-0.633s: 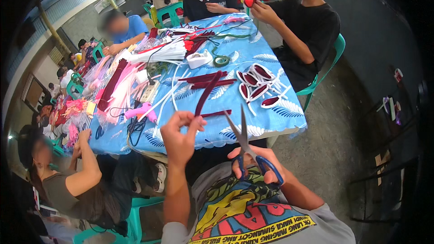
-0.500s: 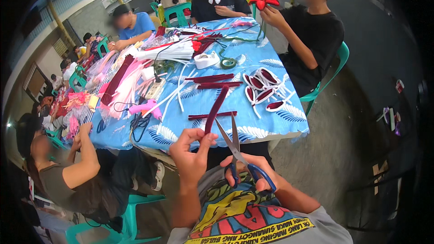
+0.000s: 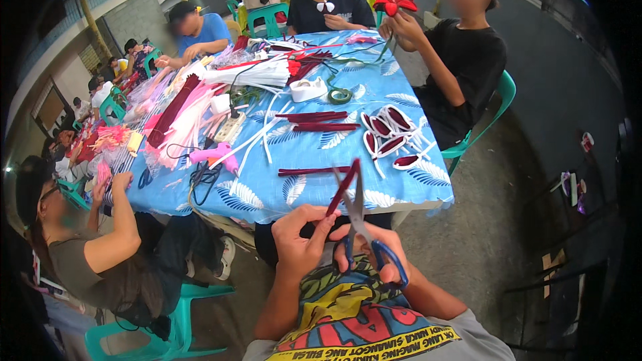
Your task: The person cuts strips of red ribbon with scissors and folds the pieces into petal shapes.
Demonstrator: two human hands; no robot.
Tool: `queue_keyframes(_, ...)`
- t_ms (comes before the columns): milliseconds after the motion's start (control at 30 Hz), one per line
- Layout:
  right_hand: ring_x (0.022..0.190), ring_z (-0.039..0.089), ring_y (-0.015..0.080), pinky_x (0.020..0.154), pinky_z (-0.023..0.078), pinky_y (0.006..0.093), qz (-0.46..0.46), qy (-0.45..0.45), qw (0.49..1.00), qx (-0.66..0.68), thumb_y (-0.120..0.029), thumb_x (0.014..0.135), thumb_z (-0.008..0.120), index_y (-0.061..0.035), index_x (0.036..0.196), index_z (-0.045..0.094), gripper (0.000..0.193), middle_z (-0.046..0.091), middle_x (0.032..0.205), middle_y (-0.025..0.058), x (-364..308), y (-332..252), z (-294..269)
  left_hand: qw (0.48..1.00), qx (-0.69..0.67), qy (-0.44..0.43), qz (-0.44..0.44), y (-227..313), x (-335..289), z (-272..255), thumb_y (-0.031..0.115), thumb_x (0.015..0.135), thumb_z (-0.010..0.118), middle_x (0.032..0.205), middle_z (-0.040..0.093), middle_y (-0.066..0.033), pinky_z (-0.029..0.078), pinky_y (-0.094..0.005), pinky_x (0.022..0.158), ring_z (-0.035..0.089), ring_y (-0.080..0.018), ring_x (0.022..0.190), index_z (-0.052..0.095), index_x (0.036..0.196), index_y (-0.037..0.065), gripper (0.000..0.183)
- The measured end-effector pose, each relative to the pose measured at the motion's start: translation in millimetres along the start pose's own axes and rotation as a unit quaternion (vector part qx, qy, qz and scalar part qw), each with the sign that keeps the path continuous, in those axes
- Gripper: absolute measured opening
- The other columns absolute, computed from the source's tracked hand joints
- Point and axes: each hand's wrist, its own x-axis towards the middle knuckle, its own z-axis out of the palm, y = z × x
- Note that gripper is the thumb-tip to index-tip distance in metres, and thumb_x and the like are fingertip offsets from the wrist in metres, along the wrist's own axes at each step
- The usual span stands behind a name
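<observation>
Left hand [image 3: 299,239] pinches fuzzy dark-red strip [image 3: 346,183] by its lower end, in front of blue leaf-print tablecloth [image 3: 309,150]. Strip's long axis slants up-right from left hand, crossing parted blades; whether it's between them, unclear. Right hand [image 3: 386,238] grips scissors [image 3: 356,216]: tapered metal, looped blue handles.

Open scissors [image 3: 357,216] at maroon strip [image 3: 340,194]
</observation>
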Motion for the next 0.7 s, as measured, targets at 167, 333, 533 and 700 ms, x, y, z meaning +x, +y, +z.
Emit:
queue_keyframes(167, 0.087, 0.058, 0.0129, 0.075, 0.043, 0.0262, -0.063, 0.057, 0.996, -0.005, -0.082, 0.073, 0.074, 0.0088, 0.141, 0.050, 0.116, 0.065, 0.098, 0.0094, 6.0, -13.6, -3.0, 0.997, -0.009, -0.056, 0.051, -16.2, -4.8, 13.9, 0.000, 0.088, 0.074, 0.086, 0.075, -0.0122, 0.054, -0.0316, 0.066, 0.073, -0.0228, 0.074, 0.073, 0.094, -0.001, 0.006)
queue_keyframes(333, 0.088, 0.059, 0.0128, 0.074, 0.042, 0.0262, -0.049, 0.039, 0.998, -0.029, -0.080, 0.073, 0.076, 0.0083, 0.140, 0.050, 0.114, 0.064, 0.099, 0.0092, 1.6, -18.5, -2.2, 0.996, -0.026, -0.081, 0.029, 10.6, 6.4, 16.6, 0.003, 0.092, 0.070, 0.099, 0.075, -0.0133, 0.056, -0.0332, 0.077, 0.073, -0.0219, 0.087, 0.073, 0.107, -0.001, 0.015)
queue_keyframes(533, 0.088, 0.059, 0.0130, 0.076, 0.042, 0.0269, -0.032, 0.039, 0.998, -0.027, -0.081, 0.073, 0.076, 0.0087, 0.140, 0.050, 0.115, 0.065, 0.098, 0.0093, -4.8, -16.0, 0.5, 0.969, -0.197, -0.123, -0.081, 32.7, 20.2, 8.5, 0.001, 0.097, 0.062, 0.109, 0.069, -0.0169, 0.051, -0.0280, 0.083, 0.067, -0.0192, 0.099, 0.066, 0.115, -0.008, 0.020)
queue_keyframes(700, 0.088, 0.059, 0.0132, 0.075, 0.042, 0.0272, -0.016, 0.033, 0.999, -0.014, -0.081, 0.073, 0.076, 0.0095, 0.141, 0.048, 0.116, 0.065, 0.098, 0.0095, -5.8, -15.4, 1.8, 0.983, -0.092, -0.155, -0.037, 41.4, 31.2, 4.6, -0.001, 0.096, 0.063, 0.090, 0.066, -0.0102, 0.046, -0.0279, 0.066, 0.062, -0.0138, 0.078, 0.068, 0.106, -0.007, 0.013)
